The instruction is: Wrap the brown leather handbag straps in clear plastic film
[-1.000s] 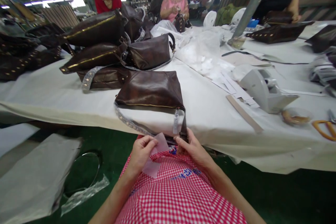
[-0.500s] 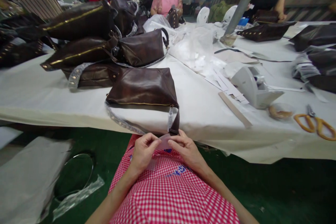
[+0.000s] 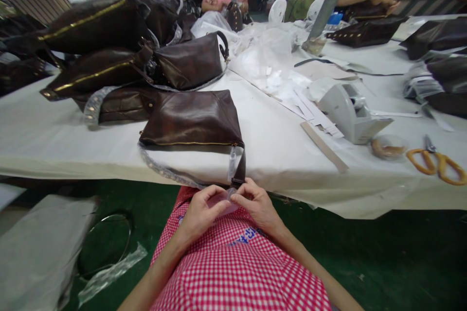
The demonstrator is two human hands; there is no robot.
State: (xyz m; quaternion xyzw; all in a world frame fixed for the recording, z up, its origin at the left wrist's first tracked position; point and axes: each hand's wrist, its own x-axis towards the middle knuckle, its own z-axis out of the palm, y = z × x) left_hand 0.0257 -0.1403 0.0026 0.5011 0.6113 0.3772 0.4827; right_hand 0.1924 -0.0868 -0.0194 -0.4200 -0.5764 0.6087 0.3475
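Observation:
A dark brown leather bag [image 3: 191,119] lies flat on the white table [image 3: 277,155], near its front edge, with its strap [image 3: 240,170] hanging down toward my lap. My left hand [image 3: 200,211] and my right hand [image 3: 255,204] meet just below the strap's end. Both pinch a small translucent sheet [image 3: 223,199] that is folded around the strap's tip. The fingers of both hands are curled closed on it. My red checked apron [image 3: 241,262] lies under the hands.
Several brown bags [image 3: 109,48] are piled at the back left. A grey tape dispenser [image 3: 346,112], a beige strip [image 3: 323,146], a tape roll [image 3: 386,148] and orange scissors [image 3: 438,165] lie to the right. Other people work at the far side. Plastic wrap [image 3: 40,248] lies on the green floor.
The translucent sheet, earlier hanging open from my left hand, is now folded small between both hands at the strap's end. My hands have come closer together.

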